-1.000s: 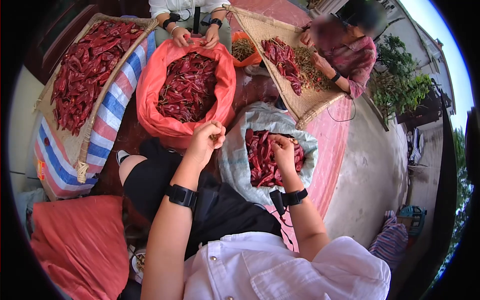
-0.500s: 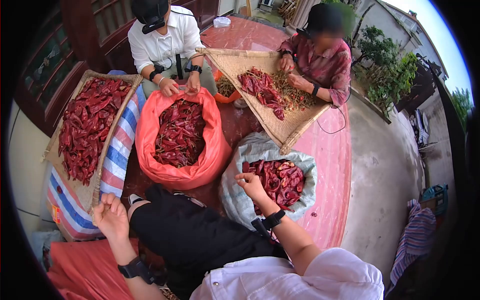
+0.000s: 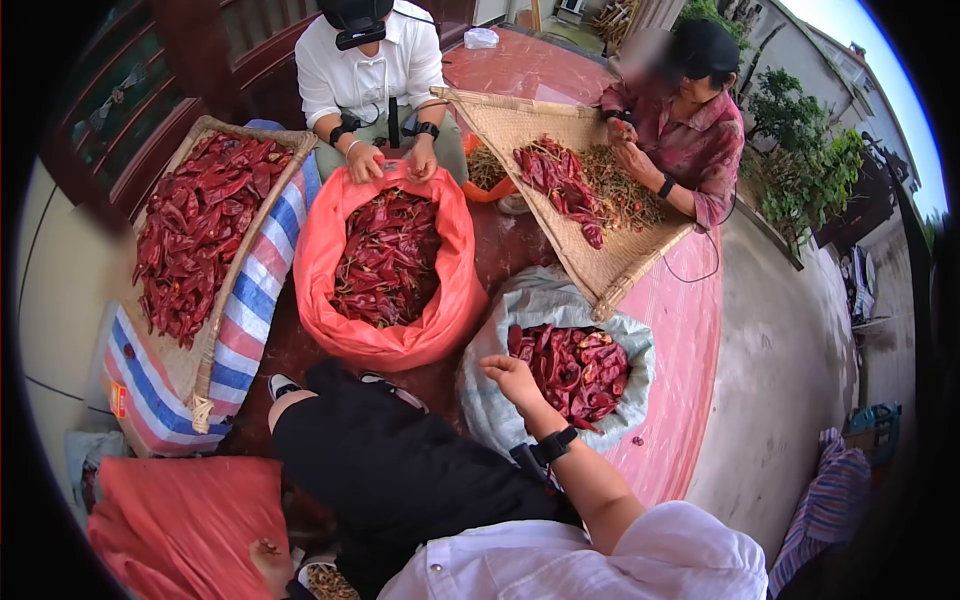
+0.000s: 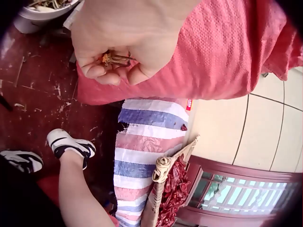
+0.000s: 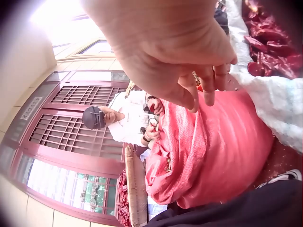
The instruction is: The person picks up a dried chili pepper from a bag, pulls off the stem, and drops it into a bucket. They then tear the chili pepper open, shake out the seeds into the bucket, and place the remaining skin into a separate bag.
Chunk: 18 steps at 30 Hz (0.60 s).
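My left hand (image 3: 270, 565) is low at the bottom left of the head view, beside a folded red sack (image 3: 190, 510). In the left wrist view its curled fingers hold a small bunch of chili stems (image 4: 116, 59). A white bucket (image 4: 35, 21) with stems in it stands near this hand. My right hand (image 3: 512, 380), its fingers loosely extended and nothing in them, hovers at the left rim of a pale woven sack (image 3: 485, 400). Dried red chilies (image 3: 570, 370) fill that sack.
A red sack (image 3: 320, 310) of stemmed chilies stands ahead, a person in white (image 3: 370, 70) behind it. On the left, a woven tray (image 3: 170, 365) of chilies rests on a striped bag (image 3: 250, 320). Another person (image 3: 685, 140) works over a woven tray (image 3: 630, 275) at right.
My left hand has swung from in front of me down to the lower left. The right hand has come out of the pale sack to its left rim. The head view has shifted.
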Tool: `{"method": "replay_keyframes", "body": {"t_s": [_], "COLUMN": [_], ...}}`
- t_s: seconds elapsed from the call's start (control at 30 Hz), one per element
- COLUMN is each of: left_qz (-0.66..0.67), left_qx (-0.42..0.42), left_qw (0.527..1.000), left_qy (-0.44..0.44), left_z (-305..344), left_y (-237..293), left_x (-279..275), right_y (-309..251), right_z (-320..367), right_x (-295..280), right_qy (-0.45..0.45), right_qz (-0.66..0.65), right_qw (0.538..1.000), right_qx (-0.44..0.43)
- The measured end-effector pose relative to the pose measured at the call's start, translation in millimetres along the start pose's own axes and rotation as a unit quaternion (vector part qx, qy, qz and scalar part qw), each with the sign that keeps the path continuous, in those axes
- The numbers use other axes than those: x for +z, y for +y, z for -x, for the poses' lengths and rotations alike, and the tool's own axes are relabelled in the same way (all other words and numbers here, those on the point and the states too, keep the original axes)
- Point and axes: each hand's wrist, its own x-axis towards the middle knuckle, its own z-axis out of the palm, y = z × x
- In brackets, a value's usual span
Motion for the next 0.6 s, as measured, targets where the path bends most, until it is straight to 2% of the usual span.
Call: {"method": "replay_keyframes", "body": {"t_s": [0.07, 0.13, 0.23, 0.27, 0.3, 0.37, 0.4, 0.43, 0.47, 0.5, 0.53, 0.6], "left_qz": [-0.002, 0.021, 0.018, 0.049, 0.06, 0.033, -0.015, 0.058, 0.063, 0.08, 0.118, 0.146], "left_qx": [-0.01, -0.033, -0.022, -0.037, -0.049, -0.013, -0.015, -0.013, -0.016, -0.032, -0.038, -0.019], "left_qw": [1.0, 0.991, 0.996, 0.99, 0.983, 0.991, 1.0, 0.992, 0.993, 0.987, 0.983, 0.981], "left_qy": [0.017, 0.125, 0.083, 0.127, 0.166, 0.127, 0.018, 0.112, 0.101, 0.133, 0.135, 0.123], "left_z": [-28.4, -38.8, -61.5, -69.0, -55.3, -46.3, -37.1, -41.5, -48.5, -42.5, -19.0, -11.0], "left_y": [-9.5, -18.4, -32.1, -35.1, -40.9, -49.9, -47.0, -52.7, -56.1, -54.5, -44.8, -42.1], "left_x": [-41.2, -68.8, -117.8, -132.7, -125.3, -134.8, -142.5, -141.6, -156.7, -147.8, -122.2, -118.1], "right_y": [-5.3, -7.4, -6.4, -7.7, -7.8, -2.9, -15.6, 2.5, 1.8, 2.8, 9.9, 11.1], "right_z": [1.7, 1.7, -0.1, 0.0, -1.7, -7.5, -0.4, -12.9, -14.0, -15.0, -20.7, -25.1], "right_x": [1.6, 3.0, 3.8, 3.3, 1.5, -3.3, -2.4, -10.4, -11.3, -12.4, -17.3, -21.5], "right_qy": [0.0, -0.009, -0.011, -0.006, -0.007, -0.011, -0.015, -0.032, -0.031, -0.08, -0.087, -0.113], "right_qz": [-0.018, -0.022, -0.029, -0.027, -0.011, -0.026, 0.02, 0.012, 0.024, -0.047, -0.044, -0.02], "right_qw": [1.0, 1.0, 0.999, 0.999, 1.0, 1.0, 0.999, 0.996, 0.998, 0.995, 0.995, 0.993], "right_qx": [0.006, 0.014, 0.025, 0.017, -0.002, -0.008, -0.035, -0.077, -0.04, -0.029, -0.014, -0.003]}}
